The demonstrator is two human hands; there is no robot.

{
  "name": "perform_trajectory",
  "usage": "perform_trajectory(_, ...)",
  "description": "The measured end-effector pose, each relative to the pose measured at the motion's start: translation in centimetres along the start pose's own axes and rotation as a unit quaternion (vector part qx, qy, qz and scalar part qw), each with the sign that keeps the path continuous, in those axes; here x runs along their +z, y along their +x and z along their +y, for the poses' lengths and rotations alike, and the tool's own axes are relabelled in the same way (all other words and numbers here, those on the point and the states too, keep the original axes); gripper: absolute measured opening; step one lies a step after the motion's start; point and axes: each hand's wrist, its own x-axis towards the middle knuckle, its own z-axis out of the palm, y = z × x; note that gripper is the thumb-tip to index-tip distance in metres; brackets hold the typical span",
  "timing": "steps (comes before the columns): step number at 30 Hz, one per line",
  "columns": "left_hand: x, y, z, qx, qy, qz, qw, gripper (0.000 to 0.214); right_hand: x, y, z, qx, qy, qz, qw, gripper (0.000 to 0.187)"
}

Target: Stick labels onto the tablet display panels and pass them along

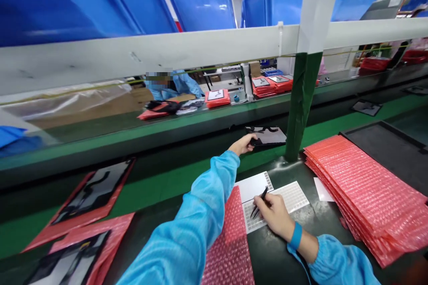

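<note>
A big stack of pink bubble bags fills the right side of the frame. In the middle, the left hand reaches out and pinches the near edge of a dark flat panel on the green belt. Lower down, the right hand is closed around black tweezers, tips touching a white label sheet.

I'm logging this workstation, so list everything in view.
Dark panel: one, black, on the belt beside the green post.
Tweezers: one, black, over the label sheets.
Label sheets: two, white, near bench.
Bubble bags: one stack, pink, right.
Bins: several, blue, top shelf.
Co-worker: one, blue coat, far side.
Left hand: on the dark panel.
Right hand: fingers gripping the tweezers.
</note>
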Motion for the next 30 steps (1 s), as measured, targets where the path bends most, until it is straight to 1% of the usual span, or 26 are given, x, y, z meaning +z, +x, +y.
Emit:
perform_trajectory(2,-0.1,-1.8,0.2,-0.003,-0.043,-0.036,0.998,0.039,-0.1,-0.1,-0.2,0.002,0.008,-0.006,1.0,0.067)
perform_trajectory(4,-0.6,-4.1,0.0,-0.004,-0.082,-0.064,0.995,0.036,-0.4,-0.2,-0.4,0.007,0.017,-0.012,1.0,0.069)
perform_trajectory(6,-1.8,-7.0,-0.5,-0.003,-0.125,-0.077,0.989,0.031,-0.7,-0.3,-0.6,0.014,0.026,-0.016,0.999,0.071)
perform_trajectory(8,-3.5,-10.8,-1.7,0.001,-0.169,-0.071,0.983,0.029,-1.2,-0.3,-0.8,0.029,0.044,-0.012,0.999,0.072)
perform_trajectory(10,-5.3,-15.4,-3.6,0.008,-0.214,-0.048,0.976,0.031,-1.7,-0.3,-1.1,0.051,0.078,0.003,0.996,0.073)
perform_trajectory(12,-6.8,-20.5,-6.4,0.017,-0.252,-0.017,0.967,0.03,-2.1,-0.1,-1.3,0.066,0.119,0.023,0.99,0.072)
perform_trajectory(14,-7.3,-25.9,-10.0,0.027,-0.283,0.013,0.959,0.027,-2.2,0.0,-1.4,0.068,0.15,0.037,0.986,0.068)
perform_trajectory(15,-7.1,-28.5,-11.9,0.035,-0.298,0.02,0.954,0.024,-2.3,0.1,-1.4,0.066,0.161,0.041,0.984,0.067)
perform_trajectory(16,-6.6,-30.9,-13.8,0.036,-0.302,0.023,0.952,0.024,-2.3,0.1,-1.4,0.066,0.17,0.044,0.982,0.065)
perform_trajectory(18,-4.8,-35.2,-17.5,0.003,-0.303,0.02,0.953,0.032,-2.2,0.2,-1.2,0.07,0.18,0.046,0.98,0.063)
perform_trajectory(20,-2.2,-38.3,-20.4,-0.029,-0.336,0.028,0.941,0.04,-2.3,0.4,-1.0,0.075,0.183,0.045,0.979,0.061)
perform_trajectory(21,-0.8,-39.3,-21.5,-0.044,-0.357,0.025,0.933,0.043,-2.4,0.5,-0.8,0.074,0.183,0.045,0.979,0.06)
perform_trajectory(23,2.0,-40.3,-23.2,-0.073,-0.394,0.015,0.916,0.051,-2.6,0.7,-0.6,0.067,0.182,0.041,0.98,0.057)
perform_trajectory(26,5.2,-39.8,-24.9,-0.104,-0.439,0.008,0.892,0.063,-3.0,1.0,-0.5,0.057,0.177,0.04,0.982,0.052)
perform_trajectory(28,6.3,-39.1,-25.9,-0.115,-0.463,0.009,0.879,0.071,-3.2,1.1,-0.4,0.057,0.169,0.04,0.983,0.049)
perform_trajectory(30,6.6,-38.6,-27.0,-0.12,-0.476,-0.001,0.871,0.076,-3.4,1.2,-0.5,0.057,0.165,0.039,0.984,0.047)
